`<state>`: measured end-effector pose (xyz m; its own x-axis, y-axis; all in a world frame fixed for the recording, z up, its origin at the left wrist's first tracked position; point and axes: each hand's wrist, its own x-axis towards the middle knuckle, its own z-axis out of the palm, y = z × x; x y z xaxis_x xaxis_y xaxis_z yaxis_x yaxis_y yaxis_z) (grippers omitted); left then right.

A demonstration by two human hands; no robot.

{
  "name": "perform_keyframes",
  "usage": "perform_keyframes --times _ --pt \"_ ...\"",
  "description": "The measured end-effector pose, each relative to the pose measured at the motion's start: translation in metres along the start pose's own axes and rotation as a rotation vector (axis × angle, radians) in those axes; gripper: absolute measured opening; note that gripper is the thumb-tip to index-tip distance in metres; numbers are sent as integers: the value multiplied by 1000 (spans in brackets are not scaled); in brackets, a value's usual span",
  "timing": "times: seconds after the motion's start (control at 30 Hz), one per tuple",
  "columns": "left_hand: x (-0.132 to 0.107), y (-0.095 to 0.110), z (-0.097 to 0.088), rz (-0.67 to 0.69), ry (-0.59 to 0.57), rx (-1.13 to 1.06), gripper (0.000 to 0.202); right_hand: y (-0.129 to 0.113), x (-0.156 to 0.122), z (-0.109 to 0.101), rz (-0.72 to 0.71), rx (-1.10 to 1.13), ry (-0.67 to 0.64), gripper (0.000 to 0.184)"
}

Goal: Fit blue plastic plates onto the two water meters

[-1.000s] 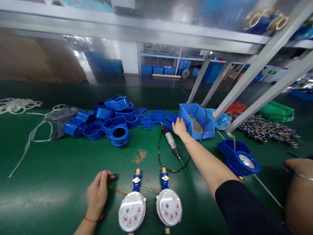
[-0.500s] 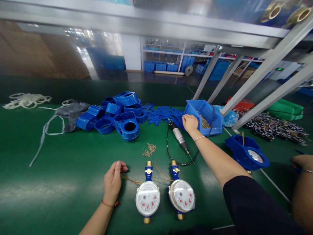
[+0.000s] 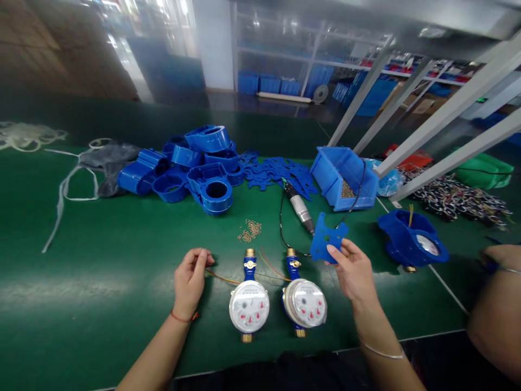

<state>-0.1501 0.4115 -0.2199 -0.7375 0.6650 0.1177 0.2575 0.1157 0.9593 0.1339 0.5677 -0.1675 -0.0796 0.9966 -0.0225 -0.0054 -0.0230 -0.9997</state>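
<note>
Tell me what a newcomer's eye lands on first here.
Two round white-faced meters lie side by side on the green table near its front edge, between the hands. The right hand holds up a flat blue plate just right of them, while the left hand pinches thin wires running to the meters. Behind, a heap of blue housings fills the table's middle.

Our right hand (image 3: 355, 271) was far out by the blue bin (image 3: 344, 176) a moment ago. Now we have pulled it back close to us. It holds a flat blue plastic piece (image 3: 328, 238) that it did not have before, just above the right water meter (image 3: 305, 302). Our head has also tipped down a bit.
</note>
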Motion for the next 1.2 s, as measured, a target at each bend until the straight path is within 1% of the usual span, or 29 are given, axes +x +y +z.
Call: perform_keyframes --times 0.13,0.2,0.23,0.27,0.3,0.33,0.37,0.4,0.43,0.47,0.53,0.6,0.67,0.73,0.83,0.9,0.93,0.97,1.03,1.07,1.13,1.2 --pt "0 -3 -3 39 101 5 31 6 -18 3 -12 66 33 40" --pt "-3 4 -9 74 152 17 30 8 -20 4 -36 63 22 36" --pt "-5 11 -12 116 144 33 27 9 -20 4 -68 40 -14 33" --pt "-8 21 -14 182 96 54 21 10 -20 4 -112 1 -68 29" --pt "-11 33 -15 273 12 77 15 11 -20 3 -163 -51 -129 26" --pt "-13 47 -14 384 -115 100 12 13 -21 2 -216 -110 -188 23" --pt "-15 62 -11 495 -257 118 14 15 -22 1 -269 -166 -231 21" --pt "-16 76 -6 592 -395 131 17 17 -23 0 -316 -214 -252 21" --pt "-16 89 1 656 -519 149 18 20 -25 -1 -358 -249 -250 23" --pt "-15 100 9 689 -636 178 18 23 -27 -1 -407 -281 -242 25" --pt "-13 114 27 687 -839 287 20 29 -31 0 -527 -339 -233 31" --pt "-12 119 42 647 -1008 422 25 34 -32 1 -626 -392 -242 37" --pt "-12 121 51 612 -1126 530 31 38 -30 -1 -667 -438 -292 40" --pt "-13 123 54 587 -1200 577 34 39 -26 -5 -668 -484 -383 40" --pt "-15 127 52 565 -1250 588 34 35 -18 -15 -636 -519 -548 38" --pt "-15 128 51 570 -1267 590 32 33 -15 -19 -589 -491 -605 35" --pt "-14 128 51 574 -1268 598 31 32 -15 -20 -569 -464 -591 32" --pt "-14 128 51 578 -1265 611 30 33 -16 -19 -552 -436 -549 29" --pt "-10 127 55 571 -1229 650 28 34 -19 -15 -502 -391 -414 24" --pt "-8 127 58 563 -1189 677 27 35 -22 -12 -450 -363 -347 24" --pt "-2 126 65 570 -1082 730 29 37 -27 -6 -284 -278 -260 37" --pt "5 124 75 632 -995 743 40 37 -30 -2 -85 -177 -229 46"
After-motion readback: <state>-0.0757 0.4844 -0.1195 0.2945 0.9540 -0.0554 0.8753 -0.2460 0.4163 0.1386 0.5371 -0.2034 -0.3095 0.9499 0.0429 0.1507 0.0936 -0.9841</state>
